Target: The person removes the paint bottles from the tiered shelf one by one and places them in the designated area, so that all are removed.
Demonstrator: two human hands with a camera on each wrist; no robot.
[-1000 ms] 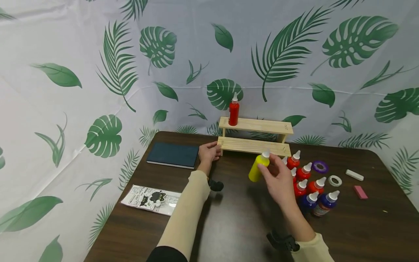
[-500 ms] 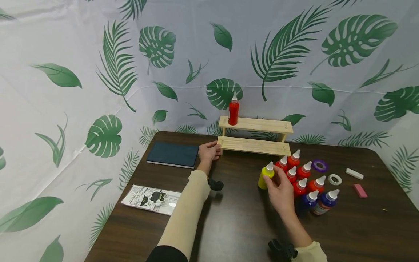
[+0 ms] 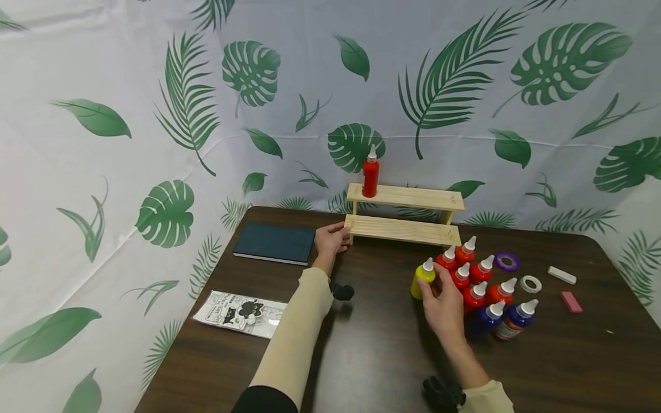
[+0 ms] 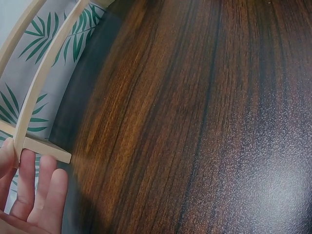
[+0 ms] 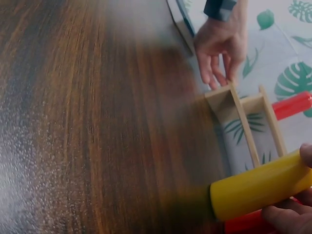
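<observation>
My right hand (image 3: pixel 445 304) grips a yellow squeeze bottle (image 3: pixel 422 282) with a white nozzle, thumb on one side and fingers on the other. The bottle stands upright on the table, left of a group of red bottles (image 3: pixel 474 298). In the right wrist view the yellow bottle (image 5: pixel 258 187) shows large, its base against the table. At the left end of the two-tier wooden shelf (image 3: pixel 403 228), my left hand (image 3: pixel 330 240) pinches the lower board between thumb and fingers, seen closely at the board (image 4: pixel 41 92) in the left wrist view. One red bottle (image 3: pixel 370 176) stands on the upper tier.
Two blue bottles (image 3: pixel 511 321) stand in front of the red ones. Farther right lie purple tape (image 3: pixel 507 262), white tape (image 3: pixel 530 284), a white stick (image 3: pixel 562 275) and a pink eraser (image 3: pixel 571 302). A dark notebook (image 3: pixel 273 244) and a cat-printed packet (image 3: pixel 240 312) lie left.
My right hand has moved right and lowered the tilted yellow bottle to stand upright on the table near the red bottles. The left hand has stayed at the shelf's end.
</observation>
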